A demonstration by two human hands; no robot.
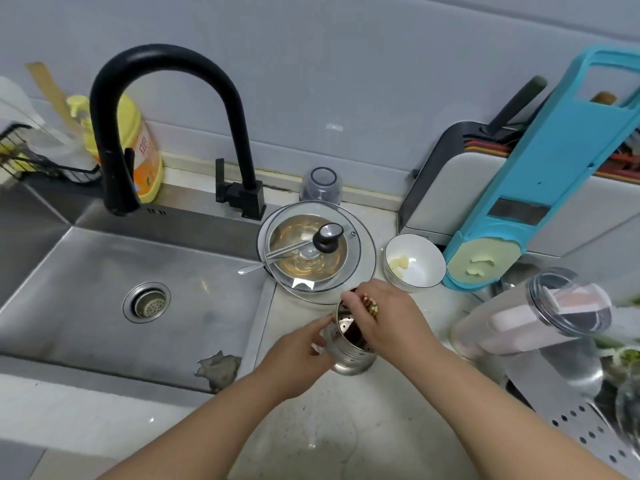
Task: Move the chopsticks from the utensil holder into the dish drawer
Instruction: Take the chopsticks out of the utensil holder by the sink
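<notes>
On the pale speckled countertop just right of the steel sink, a perforated metal utensil holder stands, tilted slightly toward the camera. Left hand braces the holder's left wall, fingers loosely spread against the metal, not closed around it. Right hand is over the holder's mouth, fingers curled shut around a bundle of chopsticks; their light ends show between the fingers, dark shafts still down inside the holder. Behind: a glass lid with black knob resting over a steel dish, a white bowl with pale scraps beside it to the right. Black gooseneck faucet at the sink's back edge; grey tiled wall beyond. Yellow bottle behind the faucet carries an orange label with red characters, too blurred to read. Turquoise slicer leans on a grey-white knife block. Clear jar lies at right. A grey rag, probably wet, sits in the sink's corner.
</notes>
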